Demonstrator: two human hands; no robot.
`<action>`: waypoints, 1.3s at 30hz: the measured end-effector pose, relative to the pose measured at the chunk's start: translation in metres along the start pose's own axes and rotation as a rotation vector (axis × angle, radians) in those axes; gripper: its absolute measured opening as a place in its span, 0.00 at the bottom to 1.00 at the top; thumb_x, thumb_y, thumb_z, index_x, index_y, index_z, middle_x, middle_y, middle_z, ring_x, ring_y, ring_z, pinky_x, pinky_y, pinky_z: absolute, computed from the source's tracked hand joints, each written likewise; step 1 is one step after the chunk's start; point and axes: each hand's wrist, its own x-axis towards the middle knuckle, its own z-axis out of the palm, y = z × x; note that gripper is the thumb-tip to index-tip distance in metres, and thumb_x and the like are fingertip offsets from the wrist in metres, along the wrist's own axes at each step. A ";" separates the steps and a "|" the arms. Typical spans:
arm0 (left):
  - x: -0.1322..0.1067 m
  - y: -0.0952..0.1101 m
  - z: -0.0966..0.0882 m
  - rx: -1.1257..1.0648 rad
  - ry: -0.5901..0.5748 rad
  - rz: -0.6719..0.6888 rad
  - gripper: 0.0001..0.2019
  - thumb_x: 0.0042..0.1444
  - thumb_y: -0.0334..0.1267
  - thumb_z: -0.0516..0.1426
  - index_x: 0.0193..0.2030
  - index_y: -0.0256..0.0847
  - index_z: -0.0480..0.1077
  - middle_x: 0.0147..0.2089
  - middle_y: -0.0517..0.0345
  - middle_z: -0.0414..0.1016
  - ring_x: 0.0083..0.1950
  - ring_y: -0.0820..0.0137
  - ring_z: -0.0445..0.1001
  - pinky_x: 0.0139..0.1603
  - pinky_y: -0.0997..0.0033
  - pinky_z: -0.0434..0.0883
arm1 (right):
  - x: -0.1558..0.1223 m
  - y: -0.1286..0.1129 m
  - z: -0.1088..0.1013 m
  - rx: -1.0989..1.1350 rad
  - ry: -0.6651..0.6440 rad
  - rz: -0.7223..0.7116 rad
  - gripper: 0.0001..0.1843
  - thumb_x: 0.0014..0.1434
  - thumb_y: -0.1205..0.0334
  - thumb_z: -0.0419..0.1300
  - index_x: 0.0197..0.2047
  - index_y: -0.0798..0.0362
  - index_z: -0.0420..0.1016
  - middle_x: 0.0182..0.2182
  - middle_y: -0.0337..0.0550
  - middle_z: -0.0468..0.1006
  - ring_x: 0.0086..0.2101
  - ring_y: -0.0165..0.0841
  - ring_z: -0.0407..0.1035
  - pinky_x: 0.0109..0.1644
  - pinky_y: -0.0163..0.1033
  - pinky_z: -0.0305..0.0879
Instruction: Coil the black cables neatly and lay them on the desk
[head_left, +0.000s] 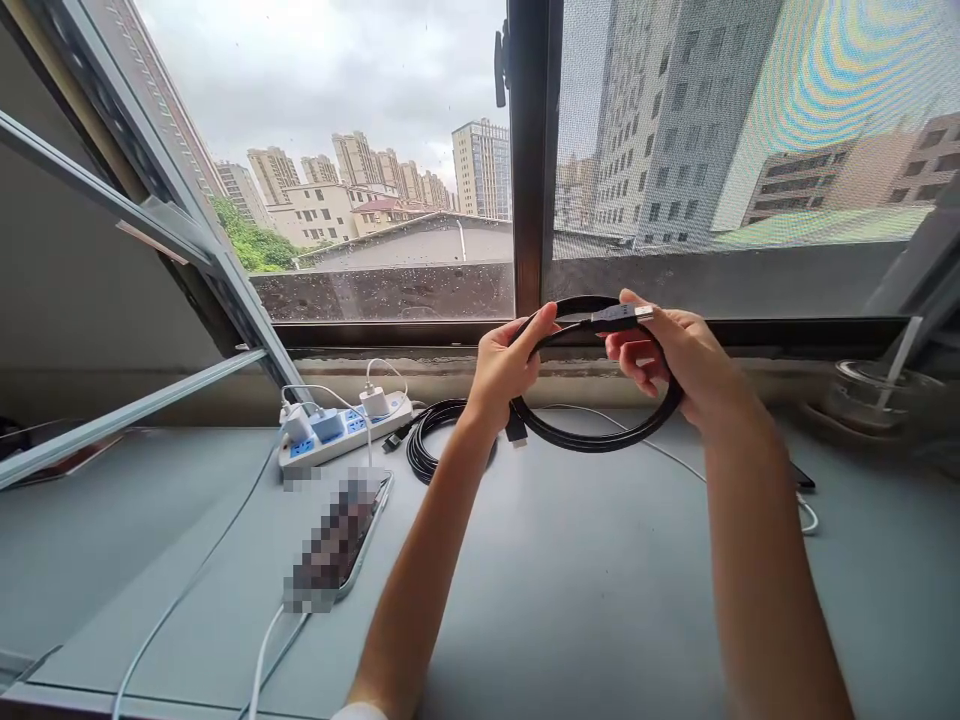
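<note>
Just right of center in the frame, I hold a coiled black cable (600, 441) in both hands above the gray tabletop (577, 560), its loop raised in front of the window's dark lower frame (720, 332). My left hand (502, 372) is clamped on the left side of the loop, thumb on top, while one of the cable's plugs (516, 427) hangs below it with its pale tip pointing down. My right hand (684, 358) is closed around the loop's right side, fingers partly curled, next to the other plug (616, 318), which lies across the top of the ring, its bright metal end toward my thumb. At center left, a second black cable coil (426, 445) rests on the tabletop, partly hidden behind my left forearm. Beside it stands a white power strip (341, 440) with blue sockets and white chargers (373, 402) plugged in. In the lower left, a phone (337, 540), largely pixelated, lies among pale cords. At the right edge, a clear glass cup (862, 398) with a pale stick sits near the sill; a dark flat device (803, 478) shows past my right forearm. Apartment towers (360, 158) rise under cloud in the upper left, beyond rain-spotted glass.
</note>
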 end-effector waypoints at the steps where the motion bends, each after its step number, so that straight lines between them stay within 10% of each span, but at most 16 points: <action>1: 0.001 -0.001 0.000 0.008 0.008 -0.013 0.17 0.48 0.54 0.61 0.30 0.40 0.70 0.12 0.71 0.44 0.12 0.84 0.40 0.14 0.75 0.35 | 0.000 0.001 0.001 -0.034 0.023 -0.043 0.27 0.53 0.37 0.59 0.28 0.57 0.73 0.22 0.42 0.72 0.15 0.22 0.59 0.12 0.27 0.52; 6: 0.005 -0.005 -0.005 0.031 0.014 -0.078 0.16 0.49 0.52 0.61 0.38 0.43 0.68 0.13 0.73 0.44 0.13 0.83 0.39 0.14 0.77 0.34 | 0.002 0.004 0.003 -0.267 0.024 -0.326 0.24 0.58 0.44 0.56 0.54 0.47 0.70 0.38 0.44 0.75 0.31 0.29 0.70 0.18 0.26 0.60; 12: 0.004 -0.002 -0.006 -0.010 -0.044 -0.093 0.16 0.50 0.51 0.60 0.35 0.41 0.66 0.15 0.72 0.43 0.14 0.83 0.38 0.14 0.77 0.34 | 0.003 0.007 0.005 -0.454 0.066 -0.603 0.12 0.53 0.57 0.65 0.41 0.48 0.77 0.40 0.42 0.74 0.31 0.28 0.68 0.25 0.29 0.64; 24: 0.001 0.005 -0.003 -0.095 -0.116 -0.094 0.18 0.58 0.44 0.55 0.24 0.39 0.54 0.16 0.70 0.48 0.13 0.85 0.44 0.13 0.80 0.38 | 0.015 0.015 0.002 -0.342 0.243 -0.583 0.10 0.56 0.57 0.61 0.41 0.50 0.70 0.37 0.40 0.75 0.24 0.25 0.66 0.31 0.35 0.67; 32: 0.003 0.001 -0.003 -0.010 -0.140 -0.083 0.16 0.54 0.49 0.58 0.29 0.37 0.65 0.14 0.71 0.50 0.15 0.82 0.55 0.17 0.81 0.53 | 0.022 0.020 0.001 -0.244 0.523 -0.588 0.11 0.60 0.53 0.57 0.43 0.48 0.63 0.38 0.45 0.71 0.22 0.26 0.64 0.23 0.36 0.64; 39: 0.001 -0.003 -0.008 0.364 -0.141 -0.134 0.15 0.53 0.48 0.57 0.28 0.35 0.70 0.25 0.55 0.73 0.29 0.71 0.75 0.33 0.77 0.69 | 0.020 0.018 0.002 -0.201 0.573 -0.692 0.10 0.63 0.55 0.50 0.47 0.45 0.55 0.42 0.48 0.64 0.42 0.38 0.70 0.22 0.34 0.65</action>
